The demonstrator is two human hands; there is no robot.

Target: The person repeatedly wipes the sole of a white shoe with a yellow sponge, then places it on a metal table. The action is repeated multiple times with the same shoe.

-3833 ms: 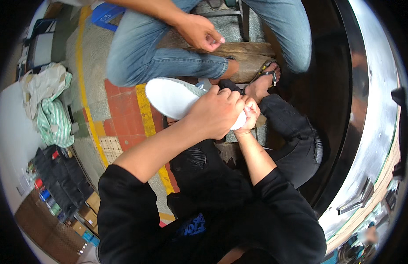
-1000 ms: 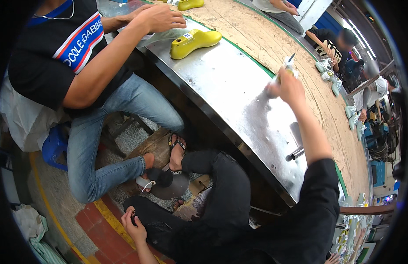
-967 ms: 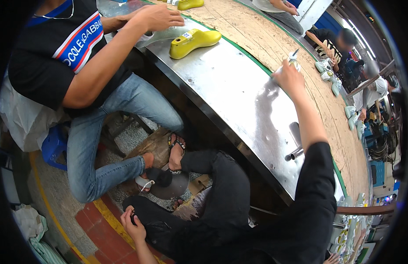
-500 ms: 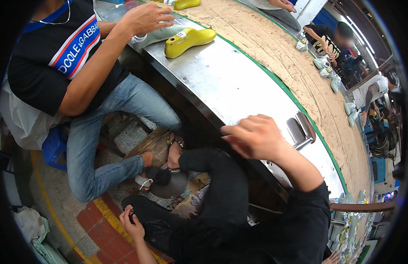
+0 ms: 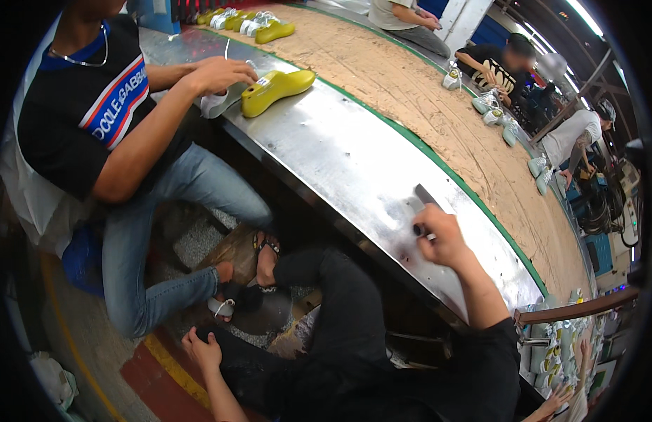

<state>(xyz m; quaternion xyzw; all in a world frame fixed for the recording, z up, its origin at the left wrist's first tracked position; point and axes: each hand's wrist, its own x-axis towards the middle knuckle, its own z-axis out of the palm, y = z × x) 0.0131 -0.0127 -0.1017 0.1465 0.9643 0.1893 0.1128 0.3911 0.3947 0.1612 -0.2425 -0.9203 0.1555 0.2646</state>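
My right hand (image 5: 442, 235) is closed around a metal hammer-like tool (image 5: 430, 195) over the metal bench top (image 5: 361, 158). A flat grey piece sticks out beyond the fist and a dark round end shows by the thumb; the rest of the tool is hidden. On my dark-trousered knee rests my left hand (image 5: 205, 349), fingers loosely bent and apart, with nothing seen in it. A yellow-green shoe last (image 5: 278, 92) lies on the bench at the far left. Beside it, a co-worker's hands (image 5: 220, 74) are on a pale shoe upper (image 5: 219, 104).
A tan conveyor belt (image 5: 403, 105) with a green edge (image 5: 438, 156) curves along the bench. More lasts (image 5: 275, 32) and white shoes stand at the back left. Pale shoes (image 5: 487, 103) line the far side near other people. A rack of shoes (image 5: 561, 344) stands at the lower right.
My right hand has moved onto the bench and taken hold of the tool that lay there. The co-worker's raised hand has come down to the pale upper. My view has shifted slightly.
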